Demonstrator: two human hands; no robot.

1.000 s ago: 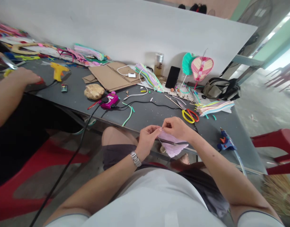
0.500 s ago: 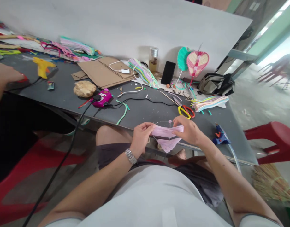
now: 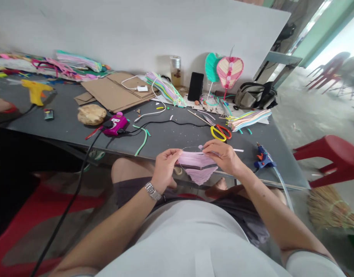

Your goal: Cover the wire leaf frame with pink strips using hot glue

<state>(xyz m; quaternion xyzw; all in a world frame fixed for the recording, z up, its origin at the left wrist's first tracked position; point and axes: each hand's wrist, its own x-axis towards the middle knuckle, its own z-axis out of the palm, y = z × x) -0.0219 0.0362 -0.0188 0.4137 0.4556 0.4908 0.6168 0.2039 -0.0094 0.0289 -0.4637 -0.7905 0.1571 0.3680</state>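
Over the table's front edge my two hands hold a half-filled fan (image 3: 195, 159), made of pale pink pipe cleaners laid in rows on a thin wire frame. A gap divides its upper band from the lower pointed part. My left hand (image 3: 165, 166) pinches the band's left end between thumb and fingers. My right hand (image 3: 225, 157) is closed at the right end, its fingertips pressing on the top row. A pale strip (image 3: 238, 150) sticks out beyond my right hand; whether it is held I cannot tell. A small pink disc (image 3: 200, 147) shows above the band.
Scissors (image 3: 218, 132), a blue glue gun (image 3: 263, 157), pipe-cleaner bundles (image 3: 247, 120) and a magenta power socket (image 3: 116, 124) lie on the grey table. Two finished fans (image 3: 229, 73) stand behind. A co-worker's hand (image 3: 2, 105) is at far left, near a yellow glue gun (image 3: 35, 91).
The view has shifted, so the table items sit further left. My right fingers have moved inward along the top row. The pale strip now shows to the right of my right hand.
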